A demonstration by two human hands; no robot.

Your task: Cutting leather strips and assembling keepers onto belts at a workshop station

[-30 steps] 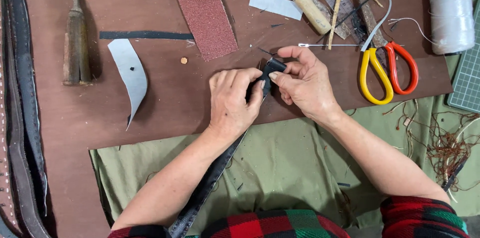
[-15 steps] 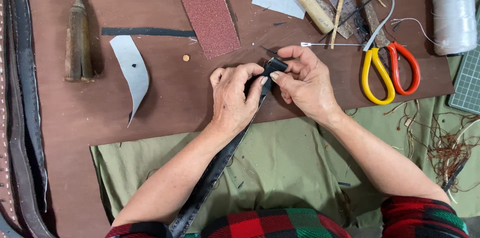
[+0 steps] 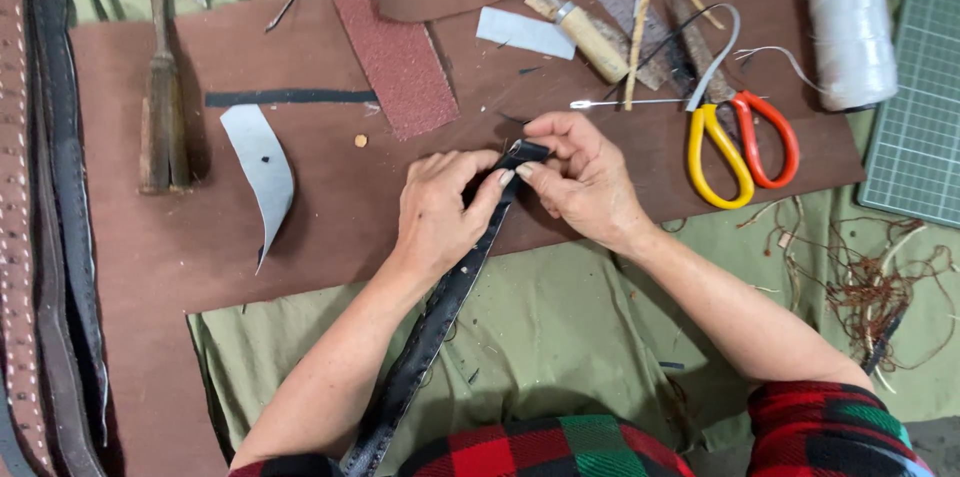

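A long black leather strap [image 3: 430, 332] with stitch holes runs from my lap up to the brown leather sheet [image 3: 330, 227]. My left hand [image 3: 440, 212] presses on the strap near its upper end, fingers curled over it. My right hand [image 3: 580, 177] pinches the strap's tip between thumb and fingers. The two hands touch at the strap's end. A thin metal needle or awl [image 3: 620, 103] lies just beyond my right hand.
Yellow-and-orange scissors [image 3: 740, 142] lie right of my hands. Farther back are a white thread spool [image 3: 850, 22], a wooden-handled tool [image 3: 590, 37], a red-brown leather strip [image 3: 390, 37] and a grey curved offcut [image 3: 262, 167]. Belts [image 3: 50, 237] lie at left, a cutting mat [image 3: 915, 87] at right.
Both hands stay on the strap's end; my fingers have shifted slightly on the tip. Nothing else has moved.
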